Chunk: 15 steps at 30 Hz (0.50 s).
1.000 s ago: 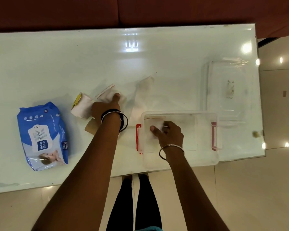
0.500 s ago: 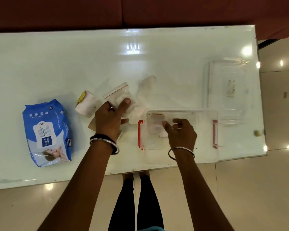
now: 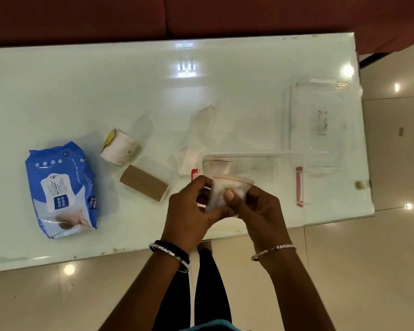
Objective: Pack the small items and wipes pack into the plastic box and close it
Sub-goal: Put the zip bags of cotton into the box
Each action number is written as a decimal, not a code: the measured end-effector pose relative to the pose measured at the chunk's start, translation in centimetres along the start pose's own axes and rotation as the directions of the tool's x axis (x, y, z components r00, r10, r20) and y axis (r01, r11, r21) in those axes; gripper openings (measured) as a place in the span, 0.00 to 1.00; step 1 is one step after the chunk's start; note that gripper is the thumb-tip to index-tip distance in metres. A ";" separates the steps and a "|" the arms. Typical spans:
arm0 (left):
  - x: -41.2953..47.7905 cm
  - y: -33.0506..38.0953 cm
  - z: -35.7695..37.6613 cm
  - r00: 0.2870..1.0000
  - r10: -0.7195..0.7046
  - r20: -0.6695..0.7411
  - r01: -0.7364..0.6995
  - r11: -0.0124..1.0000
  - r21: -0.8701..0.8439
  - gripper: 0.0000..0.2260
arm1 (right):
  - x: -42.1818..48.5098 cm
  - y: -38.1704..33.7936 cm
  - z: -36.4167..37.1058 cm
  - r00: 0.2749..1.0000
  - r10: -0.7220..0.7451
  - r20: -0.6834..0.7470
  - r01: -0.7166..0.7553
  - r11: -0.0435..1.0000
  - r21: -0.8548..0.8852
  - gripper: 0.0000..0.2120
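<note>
Both hands hold one small clear zip bag (image 3: 221, 191) with a red seal strip, over the near left corner of the clear plastic box (image 3: 286, 161). My left hand (image 3: 189, 211) grips its left side and my right hand (image 3: 256, 211) pinches its right side with the thumb on top. Another small zip bag (image 3: 216, 163) lies inside the box. The blue wipes pack (image 3: 60, 189) lies flat at the table's left. A white roll with a yellow end (image 3: 120, 148) and a brown cardboard tube (image 3: 144, 182) lie between the pack and the box.
The clear box lid (image 3: 317, 120) lies on the table behind and right of the box. A white flat packet (image 3: 198, 139) rests left of the box's far corner. The white table's (image 3: 153, 91) near edge runs just below my hands. A small tan piece (image 3: 360, 185) sits at the right edge.
My left hand lifted the zip bag from the table and carried it right. My right hand came out of the box and took hold of the same bag.
</note>
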<state>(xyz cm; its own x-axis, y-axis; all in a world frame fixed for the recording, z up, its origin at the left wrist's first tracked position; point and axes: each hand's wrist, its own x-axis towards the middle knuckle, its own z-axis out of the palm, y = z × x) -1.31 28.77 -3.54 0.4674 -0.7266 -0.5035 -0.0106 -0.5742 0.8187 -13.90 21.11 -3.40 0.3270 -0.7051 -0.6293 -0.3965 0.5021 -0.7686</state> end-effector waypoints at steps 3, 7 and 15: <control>0.0 -0.5 0.0 0.994 -0.042 -0.098 0.043 0.999 0.009 0.19 | 1.8 1.1 -1.5 0.979 0.053 -0.199 -0.063 0.997 -0.042 0.18; 0.4 -1.9 -0.8 0.961 -0.008 -0.276 0.057 0.984 0.168 0.16 | 5.7 2.3 -2.7 0.919 0.068 -0.388 -0.170 0.957 -0.235 0.19; 0.7 -3.8 -0.9 0.973 -0.073 -0.219 0.109 0.982 0.157 0.14 | 10.3 3.9 -0.8 0.900 0.155 -0.406 -0.305 0.890 -0.337 0.13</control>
<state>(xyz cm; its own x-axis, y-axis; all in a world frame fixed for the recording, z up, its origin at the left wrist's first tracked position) -0.11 30.77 -6.82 0.6490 -0.5825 -0.4894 -0.0983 -0.7021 0.7052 -12.82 15.40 -12.79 -0.1155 -0.7607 -0.6387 -0.7423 0.4934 -0.4533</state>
